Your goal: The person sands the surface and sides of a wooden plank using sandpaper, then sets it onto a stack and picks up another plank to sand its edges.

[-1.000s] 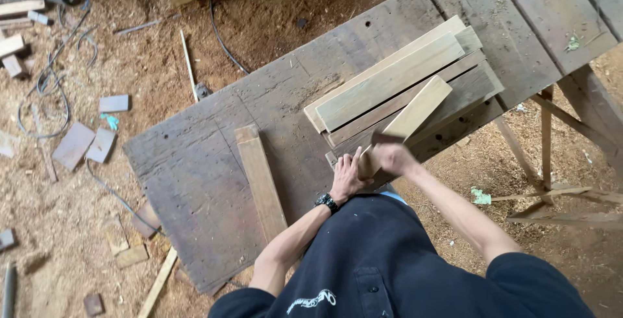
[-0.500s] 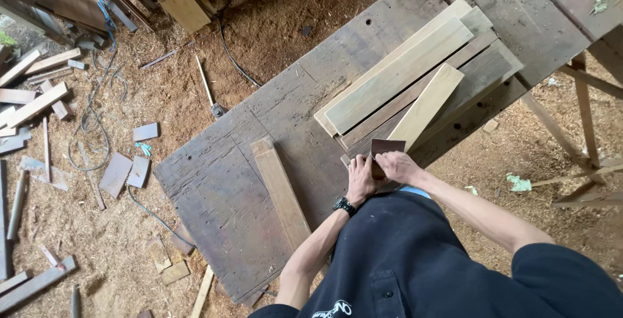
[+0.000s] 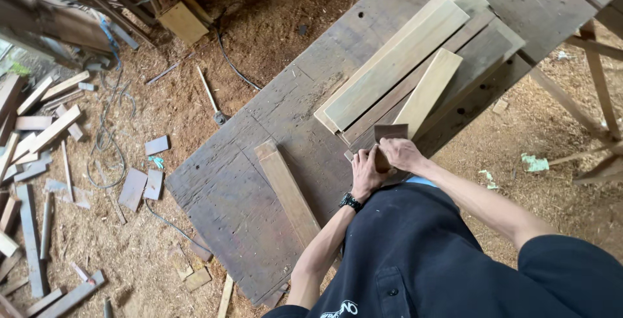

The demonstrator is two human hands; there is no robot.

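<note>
Both hands meet at the near edge of the weathered wooden desk (image 3: 259,182). The right hand (image 3: 402,154) and the left hand (image 3: 365,174) are each closed around a dark brown sheet (image 3: 388,137), which looks like sandpaper, pinching it between them; it stands roughly upright, its upper edge pointing away from the person toward the pale plank (image 3: 428,91). That plank's long axis runs diagonally, up and to the right, atop stacked boards (image 3: 389,71). A separate plank (image 3: 289,191) lies to the left.
</note>
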